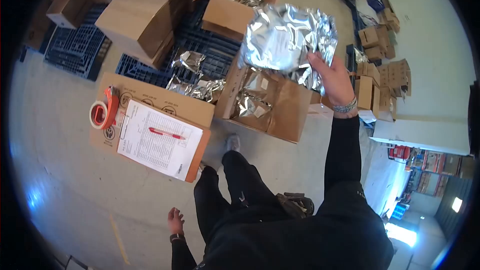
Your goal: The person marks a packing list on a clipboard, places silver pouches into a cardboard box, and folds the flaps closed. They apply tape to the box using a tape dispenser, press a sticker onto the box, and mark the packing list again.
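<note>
In the upper right, my right hand [336, 77] is closed on the edge of a shiny silver foil bag [280, 40], thumb on top. The crinkled bag is held over an open cardboard box [290, 105] that has more foil bags [252, 102] inside. Low on the left, my left hand [175, 221] hangs beside my leg with loosely curled fingers, slightly apart, and nothing in it. Ahead of it lies a clipboard [192, 170] with a printed sheet [155, 150] and a red pen [167, 134]. A tape dispenser [111, 105] lies beside the clipboard on a carton.
Blue plastic pallets [200, 30] carry a closed carton [132, 17], an open box [230, 15] with foil packs, and several loose foil bags [195, 87]. More boxes [377, 45] line the wall at the right. Concrete floor [75, 170] shows at the left.
</note>
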Demonstrator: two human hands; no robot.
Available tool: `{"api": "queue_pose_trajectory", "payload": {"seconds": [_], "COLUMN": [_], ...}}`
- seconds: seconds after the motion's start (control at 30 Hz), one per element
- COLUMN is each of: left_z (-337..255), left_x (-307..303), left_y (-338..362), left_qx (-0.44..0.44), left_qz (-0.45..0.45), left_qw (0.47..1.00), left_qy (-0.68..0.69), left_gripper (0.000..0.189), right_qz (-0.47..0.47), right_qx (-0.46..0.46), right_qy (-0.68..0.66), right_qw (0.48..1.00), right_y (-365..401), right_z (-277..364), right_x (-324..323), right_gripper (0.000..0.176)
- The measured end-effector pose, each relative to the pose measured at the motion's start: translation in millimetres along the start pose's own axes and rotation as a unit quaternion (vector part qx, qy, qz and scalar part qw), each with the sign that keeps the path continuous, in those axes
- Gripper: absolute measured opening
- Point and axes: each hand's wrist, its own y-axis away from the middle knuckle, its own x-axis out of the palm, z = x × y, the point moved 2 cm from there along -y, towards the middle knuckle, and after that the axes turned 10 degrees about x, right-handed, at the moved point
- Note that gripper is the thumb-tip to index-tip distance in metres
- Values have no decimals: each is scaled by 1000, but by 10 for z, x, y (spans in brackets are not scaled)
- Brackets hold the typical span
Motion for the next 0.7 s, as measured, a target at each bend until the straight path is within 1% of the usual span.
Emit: {"api": "queue_pose_trajectory", "payload": {"seconds": [0.03, 0.1, 0.17, 0.2, 0.23, 0.3, 0.33, 0.4, 0.47, 0.53, 0.57, 0.6, 0.63, 0.67, 0.7], "left_z": [-9, -48, -113, -159, -221, -363, -428, -528, -611, -686, -738, -792, -858, -922, -985], "left_x": [20, 106, 229, 292, 392, 608, 725, 964, 1272, 1646, 1780, 1938, 2141, 2311, 2453], "left_y": [13, 11, 33, 61, 85, 113, 143, 233, 333, 498, 619, 722, 834, 973, 1107], "left_qx": [-11, 3, 5, 8, 24, 44, 59, 68, 89, 83, 78, 77, 76, 73, 67], "left_qz": [4, -6, 18, 17, 28, 37, 38, 33, 26, 15, 11, 2, 12, 23, 11], "left_qw": [1000, 1000, 1000, 999, 998, 995, 992, 987, 987, 988, 989, 989, 989, 989, 989], "left_qy": [1, 0, -25, -28, -51, -80, -108, -141, -130, -127, -129, -130, -128, -129, -131], "left_gripper": [47, 44, 44, 44, 43, 43, 42, 42, 41, 42, 42, 42, 42, 42, 42], "right_qz": [-7, -47, -102, -113, -110, -58, -58, 73, 107, 201, 209, 261, 309, 314, 324], "right_qx": [-6, 122, 74, 120, 122, 92, 94, 8, -81, -144, -146, -185, -224, -230, -205], "right_qy": [-2, 127, 191, 286, 325, 430, 425, 466, 498, 577, 570, 600, 627, 620, 668], "right_qw": [1000, 983, 974, 944, 931, 896, 899, 882, 857, 778, 781, 733, 680, 682, 638], "right_y": [68, 74, -109, -146, -232, -425, -570, -898, -1226, -1634, -1830, -2029, -2238, -2447, -2619], "right_z": [-124, -477, -1017, -1066, -1224, -1398, -1470, -1621, -1560, -1520, -1584, -1624, -1656, -1724, -1813], "right_x": [-172, -392, -476, -461, -446, -436, -479, -511, -499, -432, -387, -311, -221, -103, 49], "right_gripper": [25, 30, 35, 37, 32, 28, 28, 25, 25, 28, 28, 27, 27, 27, 27]}}
